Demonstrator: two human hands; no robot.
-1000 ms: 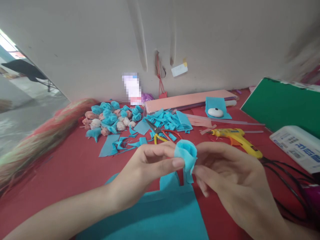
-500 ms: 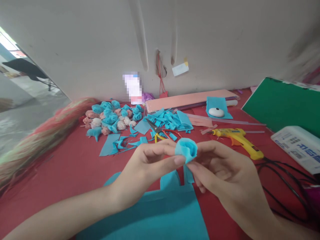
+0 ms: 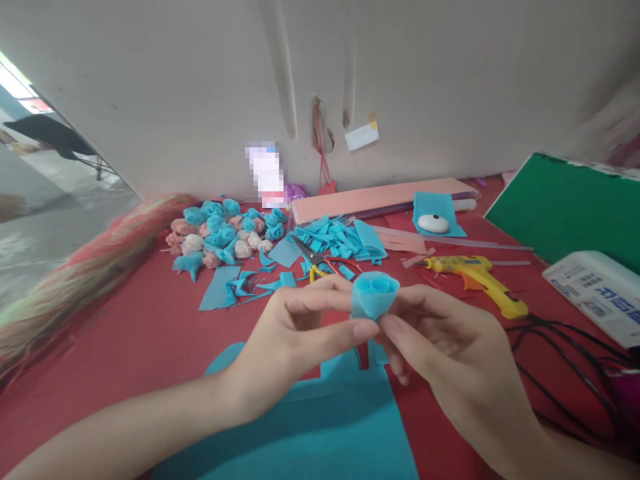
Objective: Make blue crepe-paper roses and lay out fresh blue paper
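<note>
A small rolled blue felt rose (image 3: 374, 295) is pinched between both hands above the red table (image 3: 125, 333). My left hand (image 3: 300, 333) grips it from the left with thumb and fingers closed on its base. From the right, my right hand (image 3: 445, 347) also pinches the base, fingers curled. Below the hands lies a large blue felt sheet (image 3: 310, 433) with cut notches.
Farther back are a heap of finished blue, pink and white felt roses (image 3: 220, 233), blue felt scraps (image 3: 340, 241), scissors (image 3: 320, 263), a yellow glue gun (image 3: 477, 275) with black cables (image 3: 565, 353), a pink sheet (image 3: 380, 198), a green board (image 3: 565, 207) and a white box (image 3: 595, 290).
The blue rose has been turned and tightened between the fingers; it now stands more upright with its rolled top showing. Both hands stayed in about the same place.
</note>
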